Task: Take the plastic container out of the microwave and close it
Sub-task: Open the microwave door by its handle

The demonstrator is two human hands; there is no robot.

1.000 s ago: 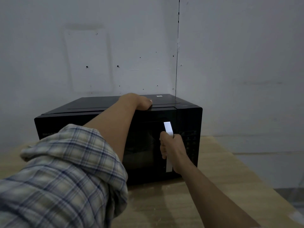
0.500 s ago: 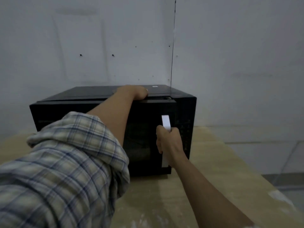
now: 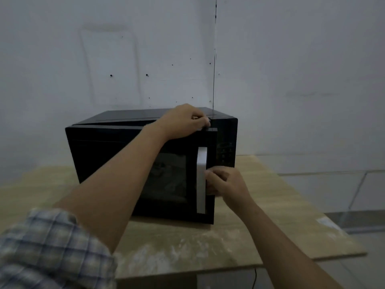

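A black microwave stands on a wooden table. Its door is swung slightly out from the body at the right side, showing a narrow gap. My left hand presses down on the microwave's top near the door's upper right corner, fingers curled over the edge. My right hand grips the silver vertical door handle from the right side. Through the dark door window something pale shows dimly; I cannot make out the plastic container.
The light wooden table extends to the right and front of the microwave, with whitish smears near its front edge. A grey wall rises close behind. The control panel sits right of the door. Floor shows at right.
The door has come slightly away from the body. My left hand slid right along the top toward the door's corner. My right hand shifted lower on the handle.
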